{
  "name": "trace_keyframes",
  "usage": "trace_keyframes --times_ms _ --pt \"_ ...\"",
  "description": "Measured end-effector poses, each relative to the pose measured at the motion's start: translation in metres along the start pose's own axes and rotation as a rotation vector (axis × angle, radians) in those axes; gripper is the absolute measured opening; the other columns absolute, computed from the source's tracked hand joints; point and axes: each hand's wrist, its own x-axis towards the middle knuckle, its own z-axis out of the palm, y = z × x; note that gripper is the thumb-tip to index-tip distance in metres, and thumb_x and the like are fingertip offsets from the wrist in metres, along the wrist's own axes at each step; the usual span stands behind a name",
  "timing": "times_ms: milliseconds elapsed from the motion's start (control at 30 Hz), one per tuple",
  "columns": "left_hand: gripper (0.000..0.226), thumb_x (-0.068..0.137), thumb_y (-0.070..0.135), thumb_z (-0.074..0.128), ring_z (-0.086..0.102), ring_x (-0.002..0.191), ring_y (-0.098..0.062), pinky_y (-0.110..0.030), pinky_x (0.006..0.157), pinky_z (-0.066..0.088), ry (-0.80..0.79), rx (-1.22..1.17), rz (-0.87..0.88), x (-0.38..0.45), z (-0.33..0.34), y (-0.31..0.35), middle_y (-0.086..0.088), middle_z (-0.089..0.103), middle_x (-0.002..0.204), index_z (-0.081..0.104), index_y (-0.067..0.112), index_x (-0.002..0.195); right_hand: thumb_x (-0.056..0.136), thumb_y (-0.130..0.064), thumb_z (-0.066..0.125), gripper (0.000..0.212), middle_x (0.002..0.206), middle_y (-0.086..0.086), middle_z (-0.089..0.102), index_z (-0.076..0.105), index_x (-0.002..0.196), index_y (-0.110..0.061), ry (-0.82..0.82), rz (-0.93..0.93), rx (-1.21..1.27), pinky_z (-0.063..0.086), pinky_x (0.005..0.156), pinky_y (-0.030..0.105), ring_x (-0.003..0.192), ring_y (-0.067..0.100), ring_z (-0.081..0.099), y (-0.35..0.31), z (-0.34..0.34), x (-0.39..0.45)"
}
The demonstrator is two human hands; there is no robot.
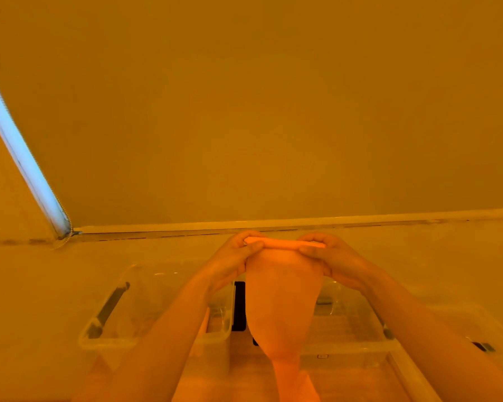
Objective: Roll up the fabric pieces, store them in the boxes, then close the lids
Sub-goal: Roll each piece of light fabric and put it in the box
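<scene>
I hold the fabric piece (282, 300) up in front of me, its top edge rolled into a narrow tube between both hands. My left hand (230, 261) pinches the left end, fingers (251, 247) curled over the roll; my right hand (336, 258) grips the right end likewise. The rest hangs down over two clear boxes: the left box (105, 340) and the right box (357, 329).

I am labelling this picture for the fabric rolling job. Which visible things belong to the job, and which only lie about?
Job things:
- fabric piece, top edge rolled
- left hand and right hand, gripping the roll
- left clear box
- right clear box

Only there:
- black object between the boxes
- blue light strip
</scene>
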Motion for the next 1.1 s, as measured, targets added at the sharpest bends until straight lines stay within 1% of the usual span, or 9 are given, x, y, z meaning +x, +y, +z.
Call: trace_keyframes --times_ms 100,233,367,433,533,667,833,967,1100 --pt "0.013 0.095 0.01 0.053 0.063 0.087 -0.017 -0.031 0.074 0.054 0.021 0.037 -0.011 0.001 0.002 -0.004 -0.008 0.063 0.102 0.061 0.014 0.105 0.088 -0.01 0.064 0.022 0.098 0.007 0.067 0.064 0.11 -0.009 0.01 0.02 -0.022 0.055 0.057 0.026 0.075 0.016 0.066 -0.001 0.001 -0.002" --pt "0.021 0.096 0.012 0.051 0.062 0.102 -0.024 -0.041 0.089 0.053 0.028 0.094 -0.016 0.002 0.005 -0.005 -0.01 0.061 0.115 0.061 0.018 0.114 0.08 -0.014 0.071 0.034 0.113 0.013 0.064 0.064 0.113 -0.011 0.041 0.019 -0.007 0.056 0.062 0.028 0.091 0.024 0.066 -0.002 0.004 -0.003" --pt "0.024 0.098 0.017 0.05 0.06 0.111 -0.027 -0.048 0.098 0.049 0.05 0.155 -0.024 0.004 0.009 -0.008 -0.008 0.059 0.119 0.058 0.021 0.12 0.081 -0.015 0.072 0.027 0.107 0.012 0.068 0.067 0.108 -0.012 0.119 -0.001 0.022 0.057 0.063 0.031 0.09 0.023 0.067 0.0 0.007 -0.002" --pt "0.023 0.098 0.022 0.049 0.06 0.109 -0.024 -0.044 0.096 0.051 0.051 0.21 -0.024 0.004 0.01 -0.009 -0.005 0.061 0.116 0.059 0.022 0.119 0.084 -0.012 0.07 0.021 0.102 0.012 0.069 0.068 0.105 -0.011 0.147 -0.011 0.005 0.055 0.065 0.031 0.085 0.021 0.066 0.001 0.006 -0.001" --pt "0.024 0.098 0.03 0.048 0.065 0.09 -0.015 -0.03 0.083 0.055 0.04 0.314 -0.001 0.003 0.007 -0.01 -0.002 0.067 0.098 0.065 0.018 0.11 0.085 -0.004 0.066 0.025 0.099 0.011 0.068 0.065 0.11 -0.009 0.124 0.01 -0.028 0.056 0.067 0.029 0.083 0.022 0.066 0.002 0.004 -0.002" --pt "0.02 0.094 0.023 0.056 0.065 0.101 -0.019 -0.035 0.088 0.055 0.054 0.282 0.056 0.004 0.001 -0.01 -0.004 0.068 0.109 0.069 0.02 0.109 0.084 0.0 0.065 0.026 0.101 0.017 0.07 0.066 0.107 -0.013 0.091 0.058 -0.061 0.054 0.071 0.032 0.087 0.03 0.065 0.004 0.001 -0.001" --pt "0.021 0.091 0.013 0.06 0.065 0.101 -0.022 -0.036 0.089 0.055 0.047 0.245 0.054 0.006 0.0 -0.01 -0.005 0.068 0.111 0.07 0.023 0.107 0.082 -0.001 0.068 0.03 0.096 0.014 0.072 0.065 0.111 -0.004 0.084 0.144 -0.013 0.059 0.065 0.029 0.081 0.023 0.069 0.007 -0.001 0.004" --pt "0.024 0.09 0.006 0.06 0.066 0.099 -0.019 -0.031 0.088 0.055 0.029 0.239 0.041 0.005 0.0 -0.01 -0.005 0.07 0.109 0.07 0.019 0.107 0.087 -0.01 0.064 0.019 0.093 0.013 0.072 0.068 0.106 -0.005 0.041 0.162 0.023 0.058 0.062 0.027 0.078 0.022 0.068 0.002 0.001 0.002" --pt "0.032 0.088 -0.002 0.059 0.065 0.096 -0.019 -0.035 0.089 0.053 -0.016 0.209 0.0 0.004 -0.001 -0.01 -0.007 0.068 0.11 0.068 0.019 0.11 0.088 -0.01 0.063 0.01 0.08 0.011 0.066 0.07 0.095 -0.008 0.136 0.109 -0.024 0.049 0.057 0.027 0.067 0.018 0.058 0.003 0.003 0.004"
